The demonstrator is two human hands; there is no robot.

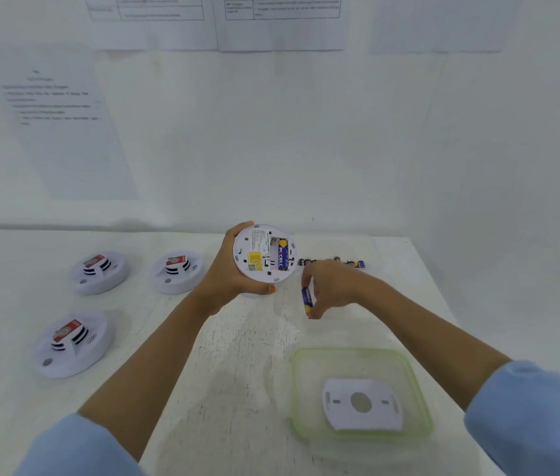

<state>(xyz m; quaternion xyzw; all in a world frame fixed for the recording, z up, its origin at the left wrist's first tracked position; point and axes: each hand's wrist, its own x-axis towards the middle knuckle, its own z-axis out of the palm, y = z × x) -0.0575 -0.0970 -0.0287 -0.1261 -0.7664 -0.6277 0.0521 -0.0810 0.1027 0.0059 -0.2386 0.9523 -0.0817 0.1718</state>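
fingers point(307, 280) of the right hand point(335, 286) pinch an aa battery point(306, 297) at frame centre, likely for the free slot; the left hand point(230, 273) grips the smoke detector point(261, 255) just beside it, back turned up for access.

Bright, even, cool-white light with faint soft shadows, mild overall blur, illegible print upper left, and wide-angle bending at the edges.

"PKCELL" on battery point(282, 255) seated in detector point(264, 252); wall sheets' print unreadable.
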